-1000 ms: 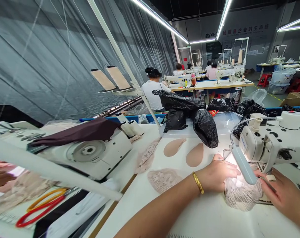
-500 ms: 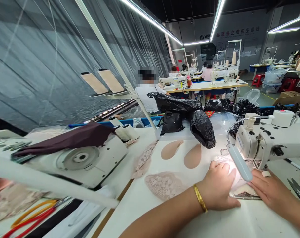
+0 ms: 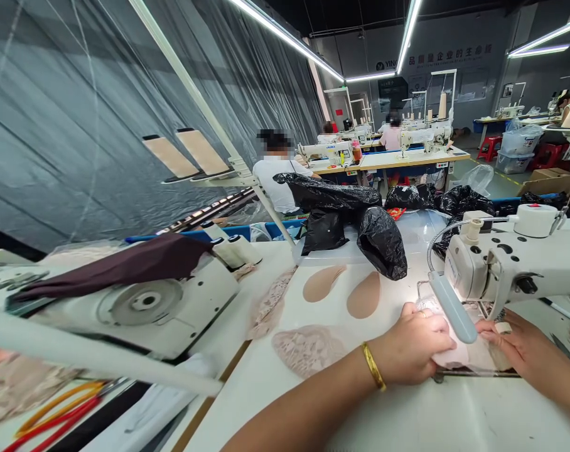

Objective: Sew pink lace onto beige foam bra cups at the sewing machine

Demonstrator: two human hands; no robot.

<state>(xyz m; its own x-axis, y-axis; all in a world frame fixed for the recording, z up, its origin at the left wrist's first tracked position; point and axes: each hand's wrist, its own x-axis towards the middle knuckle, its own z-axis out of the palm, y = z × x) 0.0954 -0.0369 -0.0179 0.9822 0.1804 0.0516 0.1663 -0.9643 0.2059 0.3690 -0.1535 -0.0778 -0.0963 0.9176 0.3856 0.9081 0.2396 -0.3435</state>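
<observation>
My left hand (image 3: 414, 342), a gold bangle at its wrist, is curled over a pale pink fabric piece (image 3: 454, 356) on the machine bed. Opposite it, my right hand (image 3: 520, 342) pinches the fabric's right side, near the presser foot. A sewing machine (image 3: 483, 260) stands over the work, and its grey lamp (image 3: 454, 311) hides the fabric's middle and the needle. Left of my hands lie two beige teardrop pads (image 3: 364, 295) and a lace cup piece (image 3: 306, 349). More lace (image 3: 272, 301) rests by the table seam.
Black plastic bags (image 3: 383, 242) sit at the table's back. A second machine (image 3: 148, 301), draped with dark cloth (image 3: 120, 270), stands at left near red-and-orange-handled scissors (image 3: 63, 414). Dark scissors (image 3: 567, 348) lie at far right. A person in white (image 3: 273, 182) sits ahead.
My left fingers have curled tighter, and my right hand has gone from lying flat to pinching the fabric. More pale fabric shows between the hands. The view has shifted slightly.
</observation>
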